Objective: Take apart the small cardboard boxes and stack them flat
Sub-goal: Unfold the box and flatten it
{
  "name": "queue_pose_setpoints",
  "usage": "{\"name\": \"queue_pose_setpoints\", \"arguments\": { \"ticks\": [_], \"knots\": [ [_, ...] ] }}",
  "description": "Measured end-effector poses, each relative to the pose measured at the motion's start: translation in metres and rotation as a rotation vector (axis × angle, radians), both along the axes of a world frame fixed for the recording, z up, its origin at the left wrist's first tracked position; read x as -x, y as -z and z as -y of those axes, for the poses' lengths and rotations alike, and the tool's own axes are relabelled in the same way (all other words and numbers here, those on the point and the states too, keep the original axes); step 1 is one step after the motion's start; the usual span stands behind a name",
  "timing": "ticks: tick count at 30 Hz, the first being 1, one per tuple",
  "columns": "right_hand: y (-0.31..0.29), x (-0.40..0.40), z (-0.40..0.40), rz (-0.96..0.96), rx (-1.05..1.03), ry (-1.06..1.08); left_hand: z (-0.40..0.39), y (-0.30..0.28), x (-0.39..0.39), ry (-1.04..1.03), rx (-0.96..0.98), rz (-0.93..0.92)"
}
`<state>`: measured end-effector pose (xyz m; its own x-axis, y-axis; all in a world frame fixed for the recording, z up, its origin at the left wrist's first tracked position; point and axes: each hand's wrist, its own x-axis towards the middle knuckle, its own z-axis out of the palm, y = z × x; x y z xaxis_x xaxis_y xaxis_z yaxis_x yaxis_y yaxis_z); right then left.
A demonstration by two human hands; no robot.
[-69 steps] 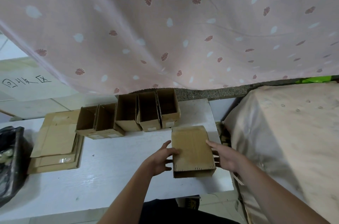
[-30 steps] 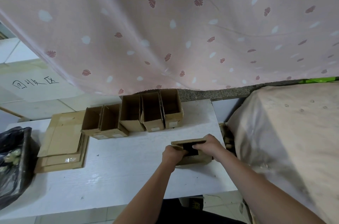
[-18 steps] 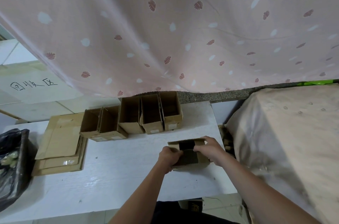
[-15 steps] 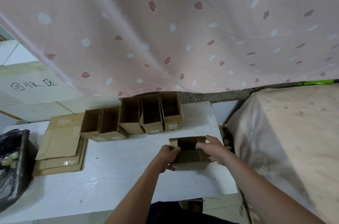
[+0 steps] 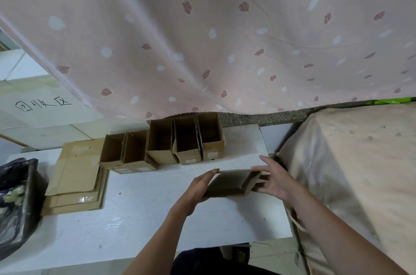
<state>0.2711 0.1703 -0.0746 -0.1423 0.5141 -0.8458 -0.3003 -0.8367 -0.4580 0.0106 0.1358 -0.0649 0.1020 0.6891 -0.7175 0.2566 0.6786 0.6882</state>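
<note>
A small brown cardboard box (image 5: 228,184) is held just above the white table (image 5: 135,218), skewed into a slanted shape with its open inside facing me. My left hand (image 5: 199,188) presses straight fingers along its left side. My right hand (image 5: 275,179) wraps spread fingers round the right end and its flap. Several open boxes (image 5: 162,139) stand in a row at the table's back edge. A flat stack of cardboard (image 5: 76,173) lies at the left.
A black plastic bag (image 5: 15,202) sits at the table's left end. A cloth-covered bulk (image 5: 360,173) stands close on the right of the table. A pink patterned curtain (image 5: 202,38) hangs behind the row of boxes.
The box was turned from lying closed side up to its open side towards me. Both hands moved from its top edges to its two ends, and its walls now lean into a slant.
</note>
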Motion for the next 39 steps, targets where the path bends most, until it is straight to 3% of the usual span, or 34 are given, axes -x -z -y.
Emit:
{"name": "queue_pose_setpoints", "arguments": {
  "ticks": [7, 13, 23, 27, 29, 33, 39],
  "knots": [
    [0.029, -0.015, 0.011, 0.313, 0.076, -0.102, 0.024, 0.031, 0.002, 0.357, -0.232, -0.282],
    [0.051, 0.006, 0.033, 0.685, 0.045, -0.410, 0.054, 0.074, -0.006, 0.565, -0.295, -0.451],
    [0.112, 0.034, 0.061, 0.973, -0.123, -0.510, 0.076, 0.143, -0.016, 0.622, -0.410, -0.613],
    [0.123, 0.045, 0.077, 1.376, -0.209, -0.753, 0.083, 0.155, -0.029, 0.683, -0.393, -0.811],
    [0.130, 0.050, 0.081, 1.523, -0.406, -0.843, 0.084, 0.160, -0.037, 0.660, -0.401, -0.854],
    [0.149, 0.054, 0.074, 1.434, -0.749, -0.952, 0.070, 0.172, -0.051, 0.599, -0.488, -0.863],
    [0.174, 0.051, 0.064, 1.465, -0.801, -1.004, 0.036, 0.189, -0.058, 0.565, -0.582, -0.913]
  ]
}}
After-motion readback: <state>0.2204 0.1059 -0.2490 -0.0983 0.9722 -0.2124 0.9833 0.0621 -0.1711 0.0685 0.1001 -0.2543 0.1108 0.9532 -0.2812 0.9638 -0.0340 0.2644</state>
